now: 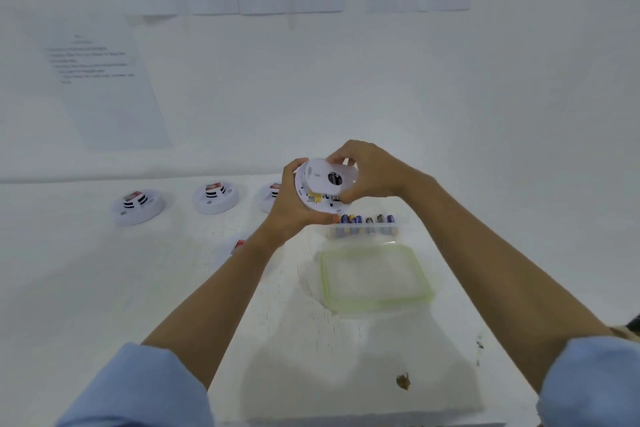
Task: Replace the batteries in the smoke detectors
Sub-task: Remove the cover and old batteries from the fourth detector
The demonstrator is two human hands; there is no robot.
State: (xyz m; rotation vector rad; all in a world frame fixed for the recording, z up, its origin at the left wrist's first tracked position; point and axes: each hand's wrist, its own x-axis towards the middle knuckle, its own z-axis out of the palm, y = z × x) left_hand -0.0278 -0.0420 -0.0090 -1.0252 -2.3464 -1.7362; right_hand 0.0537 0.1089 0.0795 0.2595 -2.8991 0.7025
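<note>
Up above the white table, both hands hold one smoke detector tilted on edge, its open underside facing the camera. The left hand cups the round white base from below and behind, fingers wrapped tight on the rim. The right hand closes on the white cover part at the top and right, fingertips curled over its edge and thumb pressed low near the inner parts. Inside, a dark round piece and some yellow and black components show. Just below the hands, a clear tray of batteries stands on the table, with a green-rimmed lid lying nearer. Three more detectors sit in a row to the left, by the wall.
</note>
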